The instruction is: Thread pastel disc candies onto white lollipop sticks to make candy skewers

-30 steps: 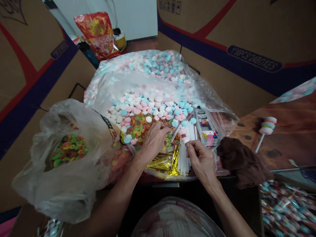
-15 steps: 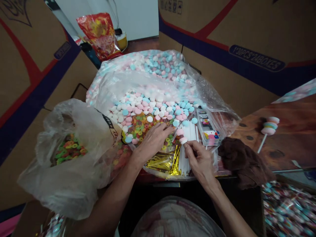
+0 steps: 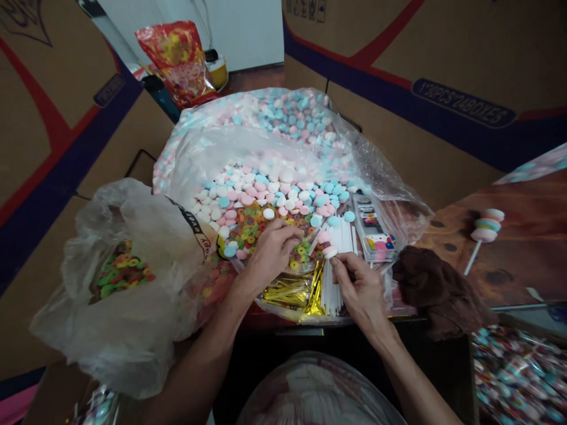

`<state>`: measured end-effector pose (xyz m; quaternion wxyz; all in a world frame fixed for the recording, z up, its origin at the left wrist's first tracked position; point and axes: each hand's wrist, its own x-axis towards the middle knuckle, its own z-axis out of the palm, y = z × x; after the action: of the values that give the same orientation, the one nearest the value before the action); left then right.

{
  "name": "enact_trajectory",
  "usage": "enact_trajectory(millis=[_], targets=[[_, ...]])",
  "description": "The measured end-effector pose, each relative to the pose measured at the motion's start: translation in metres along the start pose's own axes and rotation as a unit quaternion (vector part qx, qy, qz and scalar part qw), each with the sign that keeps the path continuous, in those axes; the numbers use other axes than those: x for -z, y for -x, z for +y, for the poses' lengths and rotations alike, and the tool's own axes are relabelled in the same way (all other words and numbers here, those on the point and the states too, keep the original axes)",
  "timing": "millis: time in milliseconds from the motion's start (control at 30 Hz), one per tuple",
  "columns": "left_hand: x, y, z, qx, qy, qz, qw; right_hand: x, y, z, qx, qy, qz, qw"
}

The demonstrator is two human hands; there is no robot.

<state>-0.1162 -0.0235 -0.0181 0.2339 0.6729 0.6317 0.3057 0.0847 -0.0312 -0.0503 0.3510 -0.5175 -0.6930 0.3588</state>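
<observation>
My right hand (image 3: 361,289) pinches a short stick threaded with pink and white marshmallows (image 3: 326,245); a darker piece sits between them. My left hand (image 3: 274,248) hovers at the heap of gummy rings (image 3: 252,221), fingers loosely bent and somewhat apart, with nothing visible in them. Its thumb is mostly hidden. Loose pink, white and blue marshmallows (image 3: 283,192) spill from a big clear bag (image 3: 190,153) behind both hands. White sticks (image 3: 333,295) lie under my right hand, beside gold twist ties (image 3: 287,291).
A plastic bag (image 3: 128,330) of gummy rings stands at left. To the right are a clear box (image 3: 374,230), a brown cloth (image 3: 436,289) and a finished marshmallow stick (image 3: 487,227). Wrapped sweets (image 3: 522,372) fill a box at lower right. Large cartons (image 3: 425,53) flank the table.
My left hand has moved a little left, away from the marshmallow stick, and its fingers have bent more. My right hand keeps its hold on the stick in nearly the same place.
</observation>
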Motion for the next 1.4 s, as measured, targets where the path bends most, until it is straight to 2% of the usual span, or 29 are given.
enact_trajectory(millis=[67,300,433,567,667,800,1000,1067,1167,1400], targets=[[-0.001,0.003,0.004,0.000,0.005,-0.020,1.000,-0.001,0.000,0.000,0.005,-0.002,0.004,1.000],[-0.010,0.011,0.006,-0.020,-0.135,-0.057,0.989,0.001,0.003,0.000,0.007,-0.005,0.000,1.000],[-0.005,0.015,0.011,-0.028,-0.111,-0.059,0.992,0.004,0.005,-0.001,0.013,0.002,0.012,1.000],[-0.001,0.016,0.013,-0.003,-0.034,-0.029,0.999,0.006,0.006,-0.003,0.027,-0.007,0.011,1.000],[-0.003,0.014,0.007,0.059,0.110,0.026,0.992,0.008,0.008,-0.007,0.032,-0.028,-0.007,0.999],[-0.005,0.011,0.000,0.136,0.314,0.104,0.934,0.010,0.012,-0.016,0.044,-0.061,-0.053,0.996],[-0.004,0.013,-0.003,0.196,0.431,0.105,0.875,0.007,0.014,-0.026,0.076,-0.089,-0.091,0.989],[-0.005,0.015,-0.005,0.209,0.449,0.099,0.863,0.005,0.014,-0.025,0.076,-0.090,-0.093,0.989],[-0.003,0.017,-0.007,0.207,0.435,0.090,0.872,0.004,0.013,-0.024,0.074,-0.085,-0.096,0.989],[0.006,0.028,-0.001,0.148,0.317,0.062,0.935,0.009,0.014,-0.025,0.043,-0.042,-0.148,0.987]])
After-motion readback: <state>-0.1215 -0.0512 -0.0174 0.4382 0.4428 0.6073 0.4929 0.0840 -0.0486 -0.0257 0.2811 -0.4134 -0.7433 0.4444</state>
